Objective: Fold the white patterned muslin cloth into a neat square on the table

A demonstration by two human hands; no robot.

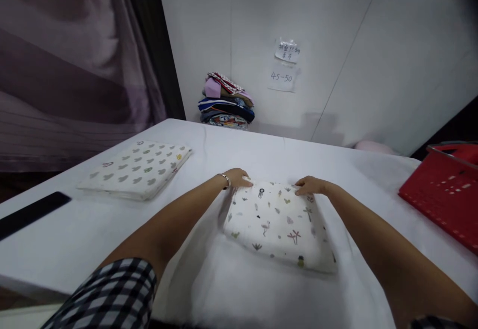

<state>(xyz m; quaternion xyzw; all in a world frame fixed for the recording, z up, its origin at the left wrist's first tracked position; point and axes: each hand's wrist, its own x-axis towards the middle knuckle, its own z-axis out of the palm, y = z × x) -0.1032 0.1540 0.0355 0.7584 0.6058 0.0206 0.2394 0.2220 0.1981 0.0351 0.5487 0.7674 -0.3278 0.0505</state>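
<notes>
A folded white cloth printed with small flamingos and plants lies on the white table in front of me. My left hand, with a bracelet at the wrist, rests on the cloth's far left corner, fingers curled onto the edge. My right hand presses on the far right corner, fingers closed against the fabric. Both arms reach forward across the table.
A second folded cloth with grey patterns lies at the left. A black flat object sits near the left edge. A red plastic basket stands at the right. A stack of coloured fabrics leans against the back wall.
</notes>
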